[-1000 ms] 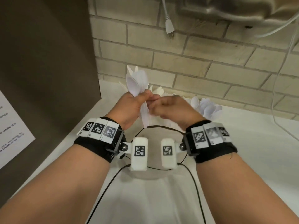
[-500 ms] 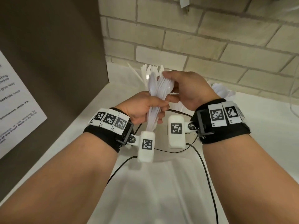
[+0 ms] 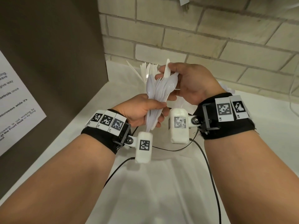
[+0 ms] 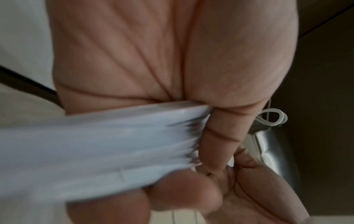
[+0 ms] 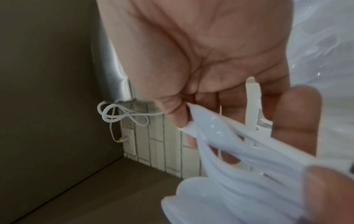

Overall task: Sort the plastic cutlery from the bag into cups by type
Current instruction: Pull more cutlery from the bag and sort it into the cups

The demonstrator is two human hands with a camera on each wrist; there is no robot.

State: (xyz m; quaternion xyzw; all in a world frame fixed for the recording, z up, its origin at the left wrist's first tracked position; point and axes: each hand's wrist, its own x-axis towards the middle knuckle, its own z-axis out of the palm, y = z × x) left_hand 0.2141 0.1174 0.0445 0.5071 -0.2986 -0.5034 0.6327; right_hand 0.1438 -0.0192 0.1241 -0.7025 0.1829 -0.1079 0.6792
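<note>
Gripped in the left hand (image 3: pixel 142 110): a thick bundle of white plastic cutlery (image 3: pixel 159 90), smooth and glossy, with fingers and thumb curled tight round the flat handles. Fanned out above the fist, thin oval spoon bowls overlapping like scales, with some fork tines between. Pinched at the upper ends by the right hand (image 3: pixel 192 83), thumb against the rounded bowls, the other fingers curved behind; one pointed, blade-like piece standing up past these fingers. Just behind both hands, more white cutlery (image 3: pixel 148 70) sticking upward, container hidden. Below the hands, a pale smooth counter (image 3: pixel 161 191) with thin black cables (image 3: pixel 210 175). Beyond the hands, a wall (image 3: pixel 186 38) of pale rough bricks.
</note>
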